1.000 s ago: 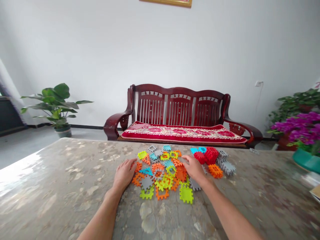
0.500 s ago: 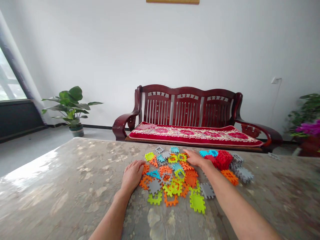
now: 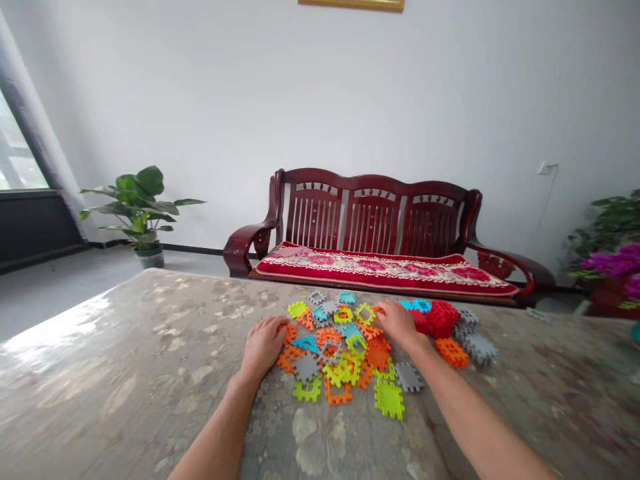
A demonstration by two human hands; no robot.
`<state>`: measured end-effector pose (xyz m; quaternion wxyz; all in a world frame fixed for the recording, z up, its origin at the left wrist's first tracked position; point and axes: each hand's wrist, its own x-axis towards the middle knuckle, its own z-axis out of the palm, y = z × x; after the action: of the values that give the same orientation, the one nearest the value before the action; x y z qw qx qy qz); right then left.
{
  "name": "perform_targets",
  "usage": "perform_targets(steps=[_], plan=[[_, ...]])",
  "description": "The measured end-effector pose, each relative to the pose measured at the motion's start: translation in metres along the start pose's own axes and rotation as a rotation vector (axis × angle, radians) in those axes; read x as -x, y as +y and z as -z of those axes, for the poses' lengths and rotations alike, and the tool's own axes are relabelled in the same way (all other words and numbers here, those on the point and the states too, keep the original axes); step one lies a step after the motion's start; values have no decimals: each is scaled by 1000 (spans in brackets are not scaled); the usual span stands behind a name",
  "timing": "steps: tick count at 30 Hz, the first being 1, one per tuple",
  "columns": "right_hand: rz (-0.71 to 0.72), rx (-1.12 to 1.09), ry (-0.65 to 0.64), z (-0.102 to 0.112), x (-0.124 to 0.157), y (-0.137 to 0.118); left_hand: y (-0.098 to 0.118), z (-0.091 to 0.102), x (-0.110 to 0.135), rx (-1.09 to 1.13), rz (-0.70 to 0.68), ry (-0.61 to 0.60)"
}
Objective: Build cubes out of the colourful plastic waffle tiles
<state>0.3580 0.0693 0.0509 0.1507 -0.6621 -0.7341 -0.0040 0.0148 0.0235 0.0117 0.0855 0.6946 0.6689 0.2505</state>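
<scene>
A loose pile of toothed plastic interlocking tiles in orange, yellow-green, blue and grey lies on the table. At its left edge my left hand (image 3: 265, 341) rests palm down, fingers loosely stretched and touching the side of an orange tile (image 3: 289, 333). My right hand (image 3: 399, 323) is at the pile's far right, its fingers closed at the edge of a yellow-green framed tile (image 3: 372, 309). Part of the grip is hidden behind the hand. Nearer me lie a solid yellow-green tile (image 3: 389, 399) and a grey tile (image 3: 408, 377).
Right of my right hand sit a red tile cluster (image 3: 443, 319), an orange stack (image 3: 451, 353) and grey tiles (image 3: 480, 348). A patterned cover lies on the table (image 3: 165, 373). Beyond stands a wooden bench (image 3: 373, 220); a potted plant (image 3: 145, 207) is at the left.
My right hand has drawn slightly nearer and its fingers have closed in; the yellow-green framed tile has shifted a little with it. My left hand stays by the pile. The view has turned slightly.
</scene>
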Motion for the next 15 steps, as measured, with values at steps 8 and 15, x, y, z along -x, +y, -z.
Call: perform_targets(steps=[8,15], plan=[[78,-204,207,6,72,-2,1,2,-1,-4,-1,-10],[68,-422,154,-18,114,-4,-1,1,-2,-21,-3,-1]])
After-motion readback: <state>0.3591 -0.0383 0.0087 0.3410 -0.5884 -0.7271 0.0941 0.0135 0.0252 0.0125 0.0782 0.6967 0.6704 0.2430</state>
